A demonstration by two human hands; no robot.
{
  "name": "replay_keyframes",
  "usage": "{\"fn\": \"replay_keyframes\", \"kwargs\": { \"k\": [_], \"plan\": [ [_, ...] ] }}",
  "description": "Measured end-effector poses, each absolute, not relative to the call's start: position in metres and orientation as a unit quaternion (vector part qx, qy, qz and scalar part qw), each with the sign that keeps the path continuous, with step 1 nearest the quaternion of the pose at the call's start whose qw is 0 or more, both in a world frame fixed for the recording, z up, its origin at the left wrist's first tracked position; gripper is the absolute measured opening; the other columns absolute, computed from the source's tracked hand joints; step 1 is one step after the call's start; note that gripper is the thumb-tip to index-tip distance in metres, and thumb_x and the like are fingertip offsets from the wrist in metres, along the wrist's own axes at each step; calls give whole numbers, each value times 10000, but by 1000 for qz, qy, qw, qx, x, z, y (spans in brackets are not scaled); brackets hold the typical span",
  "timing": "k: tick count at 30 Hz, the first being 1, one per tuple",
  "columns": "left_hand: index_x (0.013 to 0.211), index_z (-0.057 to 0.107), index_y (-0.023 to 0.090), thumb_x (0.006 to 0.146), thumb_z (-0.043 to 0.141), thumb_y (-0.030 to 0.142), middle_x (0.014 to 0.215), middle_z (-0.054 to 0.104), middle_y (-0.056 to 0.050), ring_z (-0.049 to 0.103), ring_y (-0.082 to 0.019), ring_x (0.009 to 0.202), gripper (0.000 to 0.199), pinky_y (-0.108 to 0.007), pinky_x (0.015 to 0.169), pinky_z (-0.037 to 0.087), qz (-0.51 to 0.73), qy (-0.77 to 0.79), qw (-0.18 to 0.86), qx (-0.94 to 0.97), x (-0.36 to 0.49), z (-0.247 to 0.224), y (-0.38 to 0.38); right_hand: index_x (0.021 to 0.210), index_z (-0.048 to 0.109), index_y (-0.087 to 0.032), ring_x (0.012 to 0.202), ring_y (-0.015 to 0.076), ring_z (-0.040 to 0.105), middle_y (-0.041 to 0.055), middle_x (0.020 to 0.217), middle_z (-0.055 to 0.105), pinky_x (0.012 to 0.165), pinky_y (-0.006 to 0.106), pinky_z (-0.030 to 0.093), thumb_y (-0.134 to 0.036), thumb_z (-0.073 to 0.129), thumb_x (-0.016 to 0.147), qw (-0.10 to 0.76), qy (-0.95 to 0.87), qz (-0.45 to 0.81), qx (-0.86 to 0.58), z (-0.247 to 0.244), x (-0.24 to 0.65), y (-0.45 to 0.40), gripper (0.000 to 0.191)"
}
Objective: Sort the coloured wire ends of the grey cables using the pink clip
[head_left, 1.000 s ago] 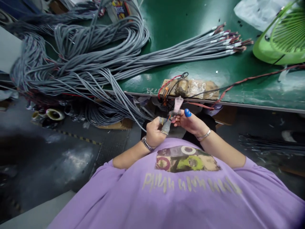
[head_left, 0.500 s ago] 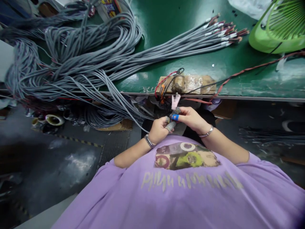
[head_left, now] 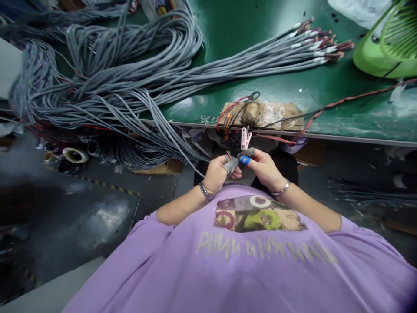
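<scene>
My left hand [head_left: 216, 174] is closed in front of my body, with grey covers on its thumb and a finger. It grips a grey cable [head_left: 194, 169], and thin coloured wires [head_left: 229, 154] stick out at the fingertips. My right hand [head_left: 266, 168], with blue tape on the thumb and a grey cover on a finger, is pinched just beside the left fingertips. Whatever lies in that pinch is too small to make out. Just above it a pink clothespin [head_left: 245, 139] hangs at a wooden block [head_left: 276, 116] on the table edge.
Grey cables [head_left: 130, 74] lie in a large bundle across the green table [head_left: 234, 26], their stripped ends towards the right. A green fan [head_left: 374, 56] stands at the back right. A twisted red cord [head_left: 342, 102] runs along the table, and more coiled cable [head_left: 140, 154] sits below the edge.
My fingertips have drawn slightly apart, and the coloured wire ends now show above my left hand. The whole view has shifted a little, so the table things appear further right.
</scene>
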State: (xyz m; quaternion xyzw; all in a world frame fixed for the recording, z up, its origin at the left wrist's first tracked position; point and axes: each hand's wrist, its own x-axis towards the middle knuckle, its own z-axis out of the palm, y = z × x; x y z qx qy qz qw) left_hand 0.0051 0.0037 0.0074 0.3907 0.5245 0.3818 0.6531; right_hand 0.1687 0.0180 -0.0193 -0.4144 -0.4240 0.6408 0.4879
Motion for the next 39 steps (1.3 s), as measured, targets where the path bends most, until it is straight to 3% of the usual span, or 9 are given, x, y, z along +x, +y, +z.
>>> {"fn": "replay_keyframes", "kwargs": {
  "k": [8,12,17,28,39],
  "plan": [
    [688,680,134,689,814,494,668,737,-73,691,-153,591,384,-271,631,581,326,497,650,473,-4,10,3,681,669,-186,589,124,539,-15,620,639,595,282,467,-465,885,597,445,-434,671,-405,-1,159,24,363],
    [723,653,148,731,780,512,659,729,-47,694,-153,584,385,-270,612,584,421,496,632,420,-3,3,-1,690,668,-178,541,97,468,-24,600,609,535,259,394,-480,885,597,459,-424,656,-424,1,155,29,383],
    [775,602,160,684,800,561,630,709,-19,669,-145,517,457,-262,558,567,479,509,633,332,0,2,-3,740,687,-180,563,93,450,-15,668,632,522,253,363,-466,909,557,461,-395,656,-448,-8,151,28,406],
    [771,566,170,667,791,599,620,691,-2,671,-139,536,495,-257,562,561,466,516,631,343,1,0,-5,788,685,-199,603,106,484,0,732,637,533,254,389,-498,864,635,442,-432,661,-426,0,147,28,381],
    [811,571,168,701,774,572,618,692,5,659,-131,505,465,-229,509,527,486,507,630,332,2,-3,-5,707,596,-198,520,73,376,-63,569,489,507,235,329,-433,857,644,489,-325,676,-445,-2,143,22,357]
  ]
}}
